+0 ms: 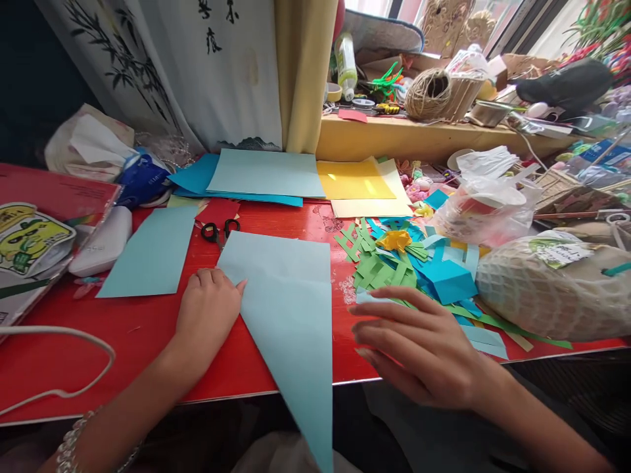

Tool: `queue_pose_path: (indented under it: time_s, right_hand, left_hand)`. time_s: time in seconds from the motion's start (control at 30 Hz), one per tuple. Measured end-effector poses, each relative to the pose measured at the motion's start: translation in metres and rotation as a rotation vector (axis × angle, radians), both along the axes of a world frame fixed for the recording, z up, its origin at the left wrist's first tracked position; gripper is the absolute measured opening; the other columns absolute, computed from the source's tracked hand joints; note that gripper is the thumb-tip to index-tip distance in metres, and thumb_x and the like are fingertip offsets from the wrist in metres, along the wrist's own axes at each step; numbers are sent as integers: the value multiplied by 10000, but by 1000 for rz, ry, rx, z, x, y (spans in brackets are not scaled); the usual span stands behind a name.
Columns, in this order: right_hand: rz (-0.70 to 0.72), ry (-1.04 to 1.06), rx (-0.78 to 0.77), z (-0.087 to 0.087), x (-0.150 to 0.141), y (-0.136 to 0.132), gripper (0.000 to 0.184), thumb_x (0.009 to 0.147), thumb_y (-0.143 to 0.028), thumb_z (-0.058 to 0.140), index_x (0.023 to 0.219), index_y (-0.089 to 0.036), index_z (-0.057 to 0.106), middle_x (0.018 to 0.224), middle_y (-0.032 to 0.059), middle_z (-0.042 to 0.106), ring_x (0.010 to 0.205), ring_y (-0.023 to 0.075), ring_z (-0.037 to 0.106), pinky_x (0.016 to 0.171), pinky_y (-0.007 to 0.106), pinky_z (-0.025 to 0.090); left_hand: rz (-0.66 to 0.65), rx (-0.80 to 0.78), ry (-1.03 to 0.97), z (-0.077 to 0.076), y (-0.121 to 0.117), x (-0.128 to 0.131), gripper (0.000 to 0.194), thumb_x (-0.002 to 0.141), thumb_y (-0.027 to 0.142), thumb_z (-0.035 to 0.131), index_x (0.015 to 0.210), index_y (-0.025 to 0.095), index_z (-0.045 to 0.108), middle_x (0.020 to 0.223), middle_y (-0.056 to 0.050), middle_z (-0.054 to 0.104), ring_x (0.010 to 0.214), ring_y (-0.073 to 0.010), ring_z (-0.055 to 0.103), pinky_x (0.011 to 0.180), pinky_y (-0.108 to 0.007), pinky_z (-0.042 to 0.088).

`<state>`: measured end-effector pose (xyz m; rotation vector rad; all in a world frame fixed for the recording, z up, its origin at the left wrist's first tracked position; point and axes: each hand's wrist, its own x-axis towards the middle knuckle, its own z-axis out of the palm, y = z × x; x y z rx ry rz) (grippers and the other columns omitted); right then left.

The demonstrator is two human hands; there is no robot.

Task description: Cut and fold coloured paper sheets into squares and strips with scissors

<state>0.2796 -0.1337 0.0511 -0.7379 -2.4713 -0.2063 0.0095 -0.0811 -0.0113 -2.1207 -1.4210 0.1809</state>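
A light blue folded paper [290, 309] lies on the red table [148, 335], its long point hanging over the near edge. My left hand [210, 312] rests at the paper's left edge with its fingers curled and the fingertips pressing the sheet down. My right hand [419, 348] hovers flat just right of the paper, fingers stretched out and apart, holding nothing. Black-handled scissors [220, 231] lie just beyond the paper's top corner.
A second light blue sheet [152, 253] lies to the left. Blue and yellow sheets [266, 174] are stacked at the back. Green and blue paper strips [414, 263] pile up on the right beside a net-wrapped bundle [547, 289]. A white cable [73, 338] loops at the left.
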Motion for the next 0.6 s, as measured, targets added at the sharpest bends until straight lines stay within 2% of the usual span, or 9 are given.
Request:
queue_pose_path:
  time_s: [0.13, 0.23, 0.33, 0.4, 0.53, 0.6]
  right_hand:
    - [43, -302, 1, 20, -35, 56, 336, 964, -307, 330, 860, -197, 629, 798, 16, 692, 834, 148, 633, 798, 308, 468]
    - [51, -489, 42, 19, -71, 109, 295, 966, -276, 339, 956, -161, 610, 801, 33, 666, 808, 166, 605, 754, 319, 444]
    - [80, -587, 140, 6, -109, 158, 251, 921, -80, 363, 1015, -146, 586, 912, 44, 660, 870, 155, 589, 714, 275, 424]
    - [105, -650, 200, -8, -132, 183, 312, 905, -51, 373, 1157, -140, 535, 1078, 71, 629, 984, 167, 564, 715, 257, 419]
    - [160, -749, 305, -37, -172, 212, 454, 928, -59, 315, 1362, -188, 337, 1343, 80, 471, 1109, 182, 516, 749, 266, 425]
    - [194, -843, 302, -43, -187, 218, 519, 911, -45, 329, 1402, -198, 259, 1424, 95, 371, 1109, 203, 524, 723, 281, 444]
  left_hand:
    - [-108, -10, -145, -14, 3, -13, 451, 927, 275, 306, 996, -35, 625, 935, -294, 625, 897, -361, 592, 653, -415, 481]
    - [-176, -50, -245, -19, 4, -18, 437, 924, 289, 341, 1156, -15, 554, 1126, -290, 576, 1070, -358, 540, 794, -432, 477]
    - [-174, -65, -248, -19, 4, -21, 432, 925, 309, 362, 1231, 43, 512, 1202, -263, 544, 1101, -338, 530, 831, -426, 472]
    - [-185, -93, -268, -17, 4, -22, 422, 925, 308, 370, 1246, 70, 504, 1200, -250, 549, 1097, -331, 533, 823, -425, 477]
    - [-236, -141, -370, -18, 5, -25, 396, 929, 304, 367, 1265, 146, 502, 1221, -194, 553, 1118, -303, 517, 831, -418, 472]
    - [-233, -129, -399, -22, 6, -26, 400, 932, 317, 355, 1274, 170, 502, 1234, -167, 552, 1129, -290, 504, 856, -415, 462]
